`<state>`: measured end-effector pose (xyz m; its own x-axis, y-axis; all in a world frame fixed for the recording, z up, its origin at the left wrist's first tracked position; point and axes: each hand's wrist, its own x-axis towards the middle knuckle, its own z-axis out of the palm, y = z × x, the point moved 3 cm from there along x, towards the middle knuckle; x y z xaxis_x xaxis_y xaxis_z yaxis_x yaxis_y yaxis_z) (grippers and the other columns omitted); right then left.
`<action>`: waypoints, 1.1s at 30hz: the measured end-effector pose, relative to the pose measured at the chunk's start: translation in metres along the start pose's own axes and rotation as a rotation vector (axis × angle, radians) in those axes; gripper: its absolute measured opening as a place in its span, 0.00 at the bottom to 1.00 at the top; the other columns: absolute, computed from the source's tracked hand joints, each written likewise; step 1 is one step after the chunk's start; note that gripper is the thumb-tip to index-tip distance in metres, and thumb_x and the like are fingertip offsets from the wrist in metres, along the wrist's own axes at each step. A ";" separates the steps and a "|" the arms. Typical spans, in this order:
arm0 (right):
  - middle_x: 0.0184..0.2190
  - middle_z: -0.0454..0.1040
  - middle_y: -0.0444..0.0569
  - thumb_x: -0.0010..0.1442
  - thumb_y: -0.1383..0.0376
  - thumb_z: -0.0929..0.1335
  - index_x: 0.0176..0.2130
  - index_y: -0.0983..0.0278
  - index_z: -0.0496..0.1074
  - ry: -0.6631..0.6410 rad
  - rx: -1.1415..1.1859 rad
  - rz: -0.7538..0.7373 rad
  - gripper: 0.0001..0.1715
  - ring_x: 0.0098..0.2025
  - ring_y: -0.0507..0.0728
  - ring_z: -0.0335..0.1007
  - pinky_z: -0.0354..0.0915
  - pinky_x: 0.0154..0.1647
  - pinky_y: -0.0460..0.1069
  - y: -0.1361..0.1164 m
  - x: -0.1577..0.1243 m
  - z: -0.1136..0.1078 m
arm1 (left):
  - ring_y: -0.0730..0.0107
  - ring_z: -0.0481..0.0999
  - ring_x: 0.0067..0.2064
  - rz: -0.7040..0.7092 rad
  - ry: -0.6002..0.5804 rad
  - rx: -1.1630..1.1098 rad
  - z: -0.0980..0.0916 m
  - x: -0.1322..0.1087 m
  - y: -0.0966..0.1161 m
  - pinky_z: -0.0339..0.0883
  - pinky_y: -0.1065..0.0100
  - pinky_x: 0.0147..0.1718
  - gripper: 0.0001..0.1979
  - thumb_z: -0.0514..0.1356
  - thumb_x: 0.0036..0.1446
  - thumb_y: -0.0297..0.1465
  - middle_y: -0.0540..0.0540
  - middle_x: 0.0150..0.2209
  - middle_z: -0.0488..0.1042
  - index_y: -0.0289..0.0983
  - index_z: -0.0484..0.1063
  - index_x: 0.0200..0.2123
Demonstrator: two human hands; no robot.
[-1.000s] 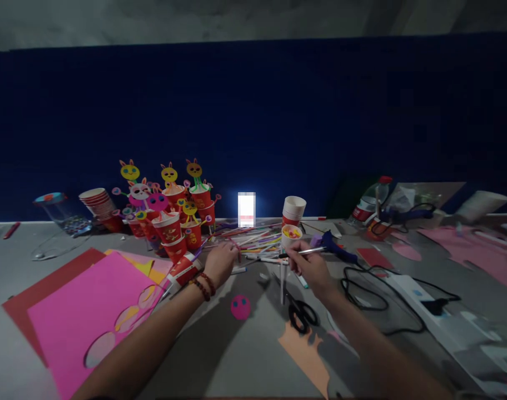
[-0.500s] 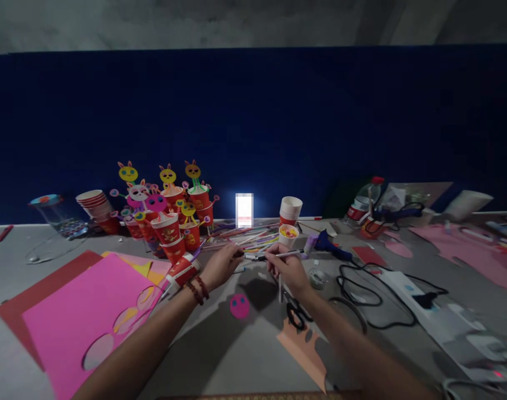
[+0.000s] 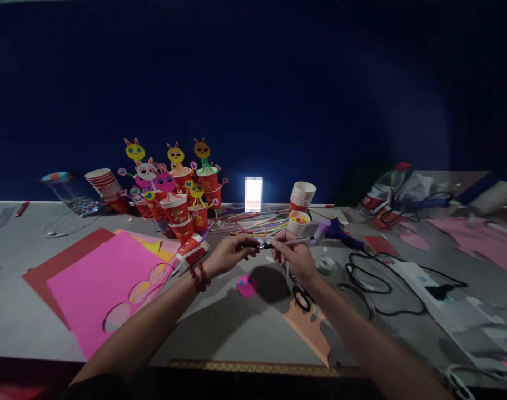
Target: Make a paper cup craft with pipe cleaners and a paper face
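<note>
Right hand (image 3: 296,260) pinches pen (image 3: 300,241) firmly, roughly parallel to bench (image 3: 207,339) front edge. Left hand (image 3: 232,253) curls at pen's dark end, likely steadying; actual hold can't tell. Pink disc (image 3: 247,286) lies nearer front edge, probably kept handy.

A deep blue wall (image 3: 253,83) rose behind the far edge of the grey worktop (image 3: 15,316), spanning its whole width. A bright white rectangle (image 3: 253,194), blurred into blocks, glowed at the middle of that edge and haloed the wall. A gold-patterned band (image 3: 253,366) lined part of the near edge; below its left end, a dark red patch (image 3: 20,380) showed dimly.
</note>
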<state>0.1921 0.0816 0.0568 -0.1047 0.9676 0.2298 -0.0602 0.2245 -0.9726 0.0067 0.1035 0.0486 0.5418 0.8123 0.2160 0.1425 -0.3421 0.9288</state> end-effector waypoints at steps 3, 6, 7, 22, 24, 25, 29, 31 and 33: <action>0.17 0.70 0.38 0.59 0.57 0.70 0.29 0.62 0.67 -0.063 0.021 -0.001 0.13 0.16 0.47 0.58 0.55 0.18 0.42 0.001 -0.003 0.006 | 0.69 0.76 0.32 0.029 -0.023 -0.005 0.006 -0.003 0.006 0.70 0.69 0.31 0.17 0.58 0.62 0.41 0.43 0.34 0.77 0.33 0.71 0.46; 0.17 0.70 0.38 0.60 0.56 0.70 0.29 0.62 0.67 -0.088 0.080 0.017 0.15 0.17 0.47 0.59 0.56 0.18 0.42 0.002 -0.007 0.013 | 0.73 0.71 0.27 0.055 -0.010 0.037 0.012 -0.008 0.012 0.68 0.71 0.28 0.19 0.52 0.66 0.43 0.46 0.31 0.74 0.33 0.69 0.49; 0.17 0.70 0.39 0.60 0.56 0.70 0.29 0.62 0.68 -0.091 0.088 0.021 0.15 0.17 0.47 0.60 0.57 0.18 0.42 0.002 -0.009 0.015 | 0.73 0.71 0.27 0.063 0.006 0.072 0.013 -0.009 0.014 0.67 0.71 0.29 0.19 0.50 0.67 0.42 0.47 0.31 0.73 0.34 0.68 0.49; 0.12 0.59 0.36 0.58 0.59 0.65 0.28 0.60 0.67 0.205 0.396 0.061 0.09 0.11 0.47 0.50 0.47 0.15 0.42 -0.003 -0.047 0.039 | 0.67 0.73 0.28 0.106 0.321 0.641 0.038 -0.040 0.045 0.60 0.70 0.29 0.14 0.42 0.70 0.33 0.48 0.27 0.72 0.39 0.66 0.39; 0.10 0.57 0.36 0.58 0.59 0.64 0.27 0.59 0.66 0.250 0.400 0.063 0.10 0.11 0.48 0.48 0.47 0.15 0.44 0.006 -0.056 0.043 | 0.67 0.73 0.28 0.094 0.317 0.654 0.043 -0.044 0.044 0.60 0.70 0.28 0.15 0.42 0.70 0.33 0.48 0.26 0.72 0.39 0.67 0.38; 0.10 0.55 0.36 0.58 0.58 0.65 0.26 0.58 0.66 0.257 0.398 0.078 0.10 0.11 0.49 0.47 0.47 0.14 0.45 0.009 -0.059 0.044 | 0.67 0.73 0.28 0.090 0.290 0.658 0.046 -0.046 0.043 0.60 0.70 0.28 0.15 0.43 0.70 0.34 0.48 0.26 0.72 0.39 0.67 0.37; 0.14 0.61 0.38 0.54 0.54 0.69 0.27 0.56 0.66 0.234 0.390 0.186 0.11 0.13 0.50 0.49 0.47 0.13 0.46 0.014 -0.054 0.037 | 0.66 0.75 0.29 0.058 0.109 0.726 0.054 -0.047 0.035 0.61 0.70 0.28 0.10 0.52 0.67 0.37 0.48 0.28 0.76 0.39 0.70 0.38; 0.16 0.64 0.38 0.54 0.52 0.70 0.31 0.56 0.68 0.210 0.386 0.238 0.12 0.12 0.49 0.49 0.46 0.12 0.44 0.012 -0.043 0.027 | 0.65 0.76 0.33 0.038 0.052 0.830 0.048 -0.038 0.030 0.63 0.70 0.30 0.09 0.53 0.66 0.36 0.48 0.31 0.77 0.39 0.70 0.40; 0.16 0.65 0.39 0.55 0.48 0.70 0.35 0.57 0.69 0.203 0.391 0.267 0.16 0.12 0.47 0.47 0.42 0.11 0.43 0.008 -0.029 0.012 | 0.63 0.77 0.37 0.018 0.057 0.919 0.031 -0.023 0.022 0.66 0.69 0.36 0.09 0.52 0.68 0.34 0.46 0.36 0.77 0.38 0.70 0.40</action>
<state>0.1831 0.0541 0.0428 0.0253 0.9970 -0.0738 -0.4282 -0.0559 -0.9019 0.0228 0.0624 0.0543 0.5124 0.8167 0.2653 0.7496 -0.5762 0.3258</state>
